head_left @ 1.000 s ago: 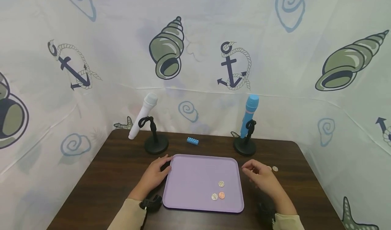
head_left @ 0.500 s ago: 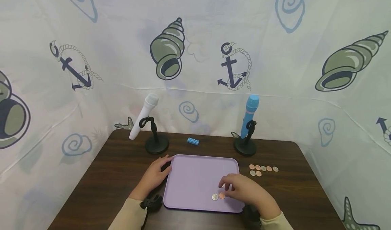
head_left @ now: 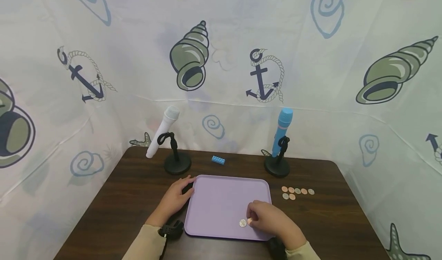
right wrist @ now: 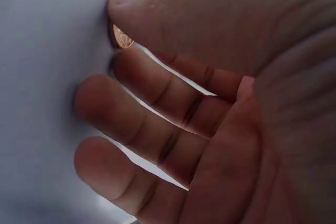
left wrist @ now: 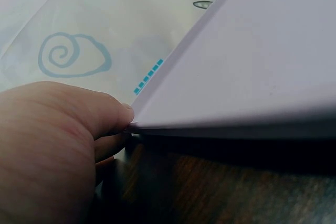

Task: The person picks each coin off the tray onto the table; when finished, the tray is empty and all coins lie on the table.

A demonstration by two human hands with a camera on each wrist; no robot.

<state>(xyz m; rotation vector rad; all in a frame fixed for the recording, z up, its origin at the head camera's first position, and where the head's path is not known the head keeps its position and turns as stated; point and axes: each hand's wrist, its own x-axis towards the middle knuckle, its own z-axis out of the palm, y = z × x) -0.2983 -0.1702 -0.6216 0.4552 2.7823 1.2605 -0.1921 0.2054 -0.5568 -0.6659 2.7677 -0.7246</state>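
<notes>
The lavender tray (head_left: 221, 198) lies on the table before me. My left hand (head_left: 174, 196) rests at its left edge, fingers extended, fingertips touching the rim near the far corner; the left wrist view shows the thumb (left wrist: 107, 114) against that rim. Over the tray's right part, my right hand (head_left: 269, 219) pinches a copper coin (right wrist: 123, 38), with thumb and curled fingers low at the tray surface. A silver coin (head_left: 243, 223) lies just left of the fingers. Whatever lies beneath the right palm is hidden in the head view.
Several copper and silver coins (head_left: 297, 191) lie in two rows right of the tray. Behind stand a white microphone (head_left: 162, 131) and a blue microphone (head_left: 282, 131) on black stands. A blue toy brick (head_left: 218, 159) sits between them. Patterned cloth encloses the table.
My right hand has moved left from beside the coin rows onto the tray, down to the copper coin. The silver coin behind it is now out of sight. My left hand stays put.
</notes>
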